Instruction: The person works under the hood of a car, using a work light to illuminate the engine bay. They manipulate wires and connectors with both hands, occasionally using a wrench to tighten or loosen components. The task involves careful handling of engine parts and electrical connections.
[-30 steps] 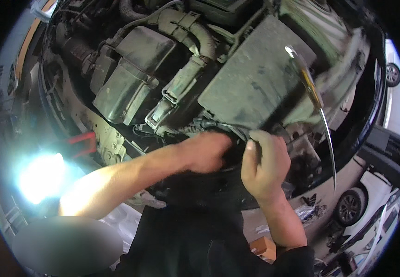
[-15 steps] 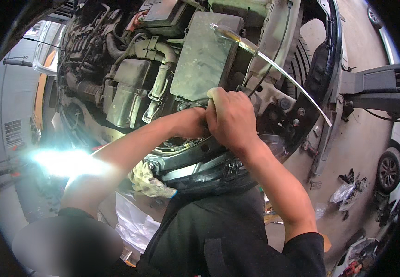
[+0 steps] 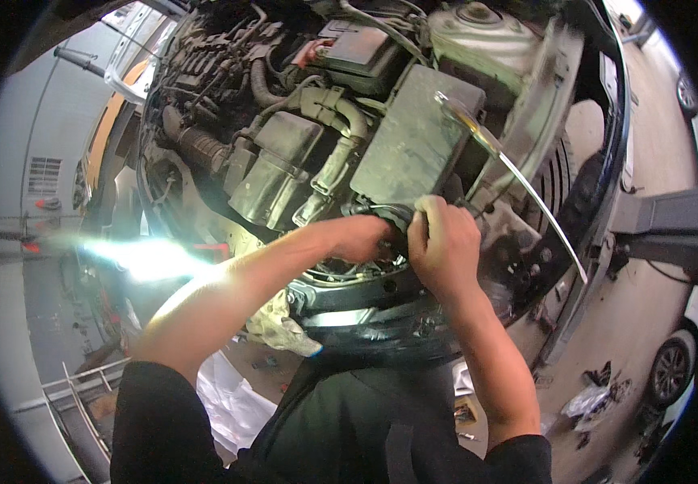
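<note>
Both hands work at the front of an open engine bay, over the dark front edge of the car. My left hand [image 3: 362, 239] is closed, its fingertips reaching into a shadowed gap. Right against that gap, my right hand [image 3: 448, 242] is curled shut with its thumb on top. Black cables [image 3: 393, 213] run between and just behind the hands; what the fingers grip is hidden. Beyond them sits a dusty rectangular box cover [image 3: 413, 137]. A long screwdriver [image 3: 479, 133] with a translucent yellowish handle lies across it, its shaft slanting toward the right fender.
A pale work glove [image 3: 280, 327] lies on the front edge beside my left forearm. A bright lamp [image 3: 151, 260] glares at the left. Behind stand a battery [image 3: 357, 52] and an air filter box [image 3: 276, 173]. A grey lift arm [image 3: 671, 153] juts in at right.
The view has shifted, so the engine bay sits lower and further right. Both hands stay together at the same spot, still curled. The screwdriver and glove keep their places on the car.
</note>
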Demonstrator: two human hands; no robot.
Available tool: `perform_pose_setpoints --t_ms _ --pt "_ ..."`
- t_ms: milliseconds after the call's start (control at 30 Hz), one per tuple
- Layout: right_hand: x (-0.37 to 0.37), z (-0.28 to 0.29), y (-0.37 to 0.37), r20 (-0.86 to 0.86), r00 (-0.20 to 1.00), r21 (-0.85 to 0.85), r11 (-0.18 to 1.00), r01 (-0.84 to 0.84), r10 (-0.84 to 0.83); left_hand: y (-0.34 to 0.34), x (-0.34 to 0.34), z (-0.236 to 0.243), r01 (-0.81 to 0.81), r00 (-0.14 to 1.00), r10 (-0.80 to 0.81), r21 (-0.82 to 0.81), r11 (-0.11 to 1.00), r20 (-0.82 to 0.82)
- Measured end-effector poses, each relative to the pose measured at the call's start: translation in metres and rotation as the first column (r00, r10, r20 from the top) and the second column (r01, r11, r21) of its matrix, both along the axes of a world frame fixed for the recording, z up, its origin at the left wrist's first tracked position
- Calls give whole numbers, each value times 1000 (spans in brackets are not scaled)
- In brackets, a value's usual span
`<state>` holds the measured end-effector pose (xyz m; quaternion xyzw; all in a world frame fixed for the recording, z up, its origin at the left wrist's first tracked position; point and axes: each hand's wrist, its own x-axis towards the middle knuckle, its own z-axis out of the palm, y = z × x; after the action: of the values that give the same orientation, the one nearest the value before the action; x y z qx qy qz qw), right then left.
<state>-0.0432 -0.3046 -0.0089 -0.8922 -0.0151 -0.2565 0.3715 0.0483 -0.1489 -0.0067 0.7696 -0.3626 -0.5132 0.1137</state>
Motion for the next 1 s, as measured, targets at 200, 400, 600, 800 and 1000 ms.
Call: perform_pose_setpoints --t_ms 200,400,600,800,1000 --pt "0 4 3 -49 998 -19 999 -37 36 9 -8 -6 -219 971 189 -239 946 -144" --pt "-1 6 2 -125 992 -29 999 -17 13 -1 -16 -12 -154 986 138 -189 970 -99" --pt "0 5 4 -174 984 -65 997 -40 28 -6 -11 -4 -44 996 31 -158 987 -85" --pt "1 6 5 -174 984 -48 997 -56 47 -4 -14 -10 18 1000 -18 -252 967 4" --pt "1 1 2 -138 989 -62 997 -53 44 -5 -5 5 -78 989 50 -202 976 -138"
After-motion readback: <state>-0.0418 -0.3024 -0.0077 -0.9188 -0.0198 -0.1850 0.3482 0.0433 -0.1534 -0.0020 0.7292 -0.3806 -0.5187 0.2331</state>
